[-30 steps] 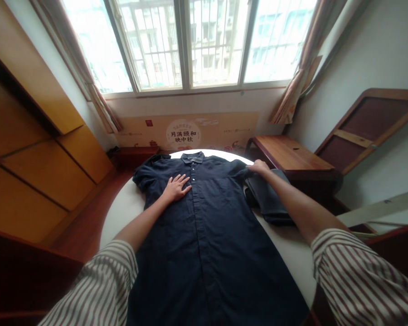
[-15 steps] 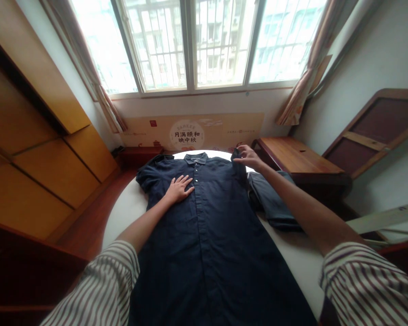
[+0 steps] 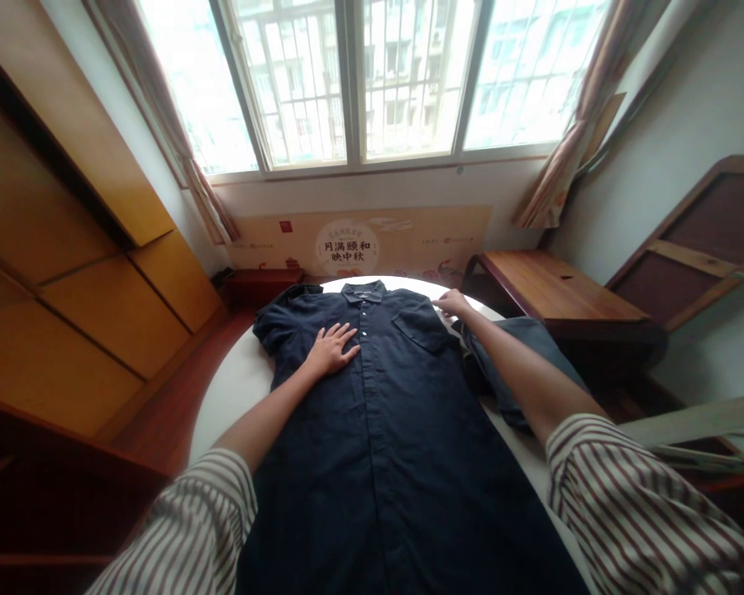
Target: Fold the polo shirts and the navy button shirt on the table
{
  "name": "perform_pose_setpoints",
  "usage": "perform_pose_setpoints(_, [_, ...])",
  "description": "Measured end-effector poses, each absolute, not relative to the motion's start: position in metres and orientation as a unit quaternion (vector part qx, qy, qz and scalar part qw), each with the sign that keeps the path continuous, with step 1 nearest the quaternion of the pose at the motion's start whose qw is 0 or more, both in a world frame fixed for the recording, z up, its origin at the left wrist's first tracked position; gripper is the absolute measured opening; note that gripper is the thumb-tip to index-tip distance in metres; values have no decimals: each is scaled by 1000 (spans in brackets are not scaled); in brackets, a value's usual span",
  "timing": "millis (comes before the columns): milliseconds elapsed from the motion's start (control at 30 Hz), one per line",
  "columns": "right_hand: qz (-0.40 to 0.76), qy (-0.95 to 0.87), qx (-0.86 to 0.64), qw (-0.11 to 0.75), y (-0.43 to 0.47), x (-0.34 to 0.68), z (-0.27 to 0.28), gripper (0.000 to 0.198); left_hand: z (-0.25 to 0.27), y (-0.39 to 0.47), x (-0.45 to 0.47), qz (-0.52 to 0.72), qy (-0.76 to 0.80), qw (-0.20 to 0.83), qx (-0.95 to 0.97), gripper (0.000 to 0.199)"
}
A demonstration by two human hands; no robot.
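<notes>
A dark navy short-sleeved button-up shirt (image 3: 409, 430) lies front up along the round white table (image 3: 223, 397), its collar at the far end. My left hand (image 3: 331, 350) rests flat on the chest, left of the buttons, fingers spread. The right-hand sleeve (image 3: 418, 325) is folded inward over the chest. At the fold by that shoulder, my right hand (image 3: 451, 304) has its fingers drawn together, the tips against the shirt's edge. Under my right forearm, partly hidden, lies a stack of folded dark grey-blue clothing (image 3: 512, 351).
A wooden side table (image 3: 558, 285) stands beyond the table on the right. Yellow-brown cabinets (image 3: 93, 322) line the left wall. A barred window (image 3: 347, 83) and a printed banner (image 3: 403, 235) are straight ahead. A pale board (image 3: 707, 420) juts in at the right.
The right sleeve, held up before, now lies folded in on the shirt's chest. My right hand has come down to the shoulder edge. My left hand stays on the chest; the view has shifted slightly.
</notes>
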State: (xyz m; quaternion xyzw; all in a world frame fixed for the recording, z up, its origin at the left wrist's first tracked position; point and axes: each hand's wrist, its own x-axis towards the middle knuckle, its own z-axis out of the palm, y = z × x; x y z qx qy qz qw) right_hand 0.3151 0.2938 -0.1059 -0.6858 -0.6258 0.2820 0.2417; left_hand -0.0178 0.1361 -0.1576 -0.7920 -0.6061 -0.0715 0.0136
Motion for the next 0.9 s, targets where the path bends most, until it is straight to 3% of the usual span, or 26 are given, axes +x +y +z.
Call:
perform_pose_setpoints(467, [137, -655, -727, 153, 320, 308, -126, 29, -158, 136, -17, -79, -605, 12, -792, 61])
perform_pose_setpoints(667, [60, -768, -621, 145, 315, 281, -126, 48, -158, 135, -16, -83, -604, 15, -793, 61])
perform_pose_setpoints(900, [93, -836, -540, 35, 317, 255, -146, 65, -159, 135, -17, -82, -603, 16, -793, 61])
